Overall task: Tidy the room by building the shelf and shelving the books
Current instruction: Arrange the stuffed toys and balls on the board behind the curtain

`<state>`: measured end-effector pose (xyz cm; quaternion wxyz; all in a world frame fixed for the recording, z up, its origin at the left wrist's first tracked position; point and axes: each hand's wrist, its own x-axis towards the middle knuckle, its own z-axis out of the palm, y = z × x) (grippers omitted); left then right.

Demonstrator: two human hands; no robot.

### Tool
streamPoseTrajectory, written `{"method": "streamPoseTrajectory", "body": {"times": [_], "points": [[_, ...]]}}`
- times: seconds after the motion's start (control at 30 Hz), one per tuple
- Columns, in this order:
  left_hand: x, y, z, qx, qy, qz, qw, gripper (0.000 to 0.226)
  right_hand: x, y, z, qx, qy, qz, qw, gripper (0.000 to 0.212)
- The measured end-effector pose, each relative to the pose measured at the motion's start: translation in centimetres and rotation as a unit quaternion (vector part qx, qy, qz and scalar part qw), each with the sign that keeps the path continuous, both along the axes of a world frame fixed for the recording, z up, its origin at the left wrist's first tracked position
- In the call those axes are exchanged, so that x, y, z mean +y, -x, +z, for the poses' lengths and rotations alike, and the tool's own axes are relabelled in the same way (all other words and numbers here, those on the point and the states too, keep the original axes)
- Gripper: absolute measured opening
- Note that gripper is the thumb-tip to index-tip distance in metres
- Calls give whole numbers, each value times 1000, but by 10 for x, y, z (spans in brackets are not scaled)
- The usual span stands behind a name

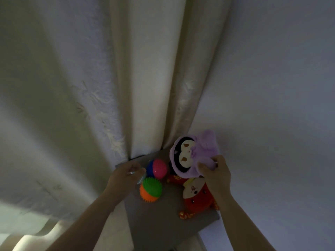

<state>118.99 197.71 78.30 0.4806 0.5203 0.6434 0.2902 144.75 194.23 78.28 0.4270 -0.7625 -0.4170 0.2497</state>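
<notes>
While my right hand (pixel 215 173) pinches the purple plush (pixel 190 153), probably to prop it against the wall at the shelf's (pixel 163 223) one o'clock, my left hand (pixel 126 174) curls at ten o'clock; I cannot tell whether it grasps anything. No books show.

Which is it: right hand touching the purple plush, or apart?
Touching. The head view shows the right hand with its thumb and fingers pinching the lower edge of the purple plush; no gap shows between them.
</notes>
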Motion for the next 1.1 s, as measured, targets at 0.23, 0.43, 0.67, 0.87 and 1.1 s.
{"method": "streamPoseTrajectory", "body": {"times": [0.23, 0.43, 0.67, 0.87, 1.1], "points": [[25, -17, -1, 48, -3, 27, 998, 17, 69, -27, -40, -16, -6, 27, 999, 30], [45, -37, -11, 101, -3, 40, 994, 10, 122, -38, -86, -7, 17, 62, 998, 31], [50, -43, -22, 141, 26, 70, 987, 9, 172, -37, -116, -8, 37, 107, 994, 35], [51, -47, -35, 146, 48, 90, 984, 10, 179, -44, -153, -73, 159, 140, 975, 56], [53, -51, -38, 160, 59, 116, 978, 15, 176, -44, -161, -158, 206, 175, 950, 56]]}}
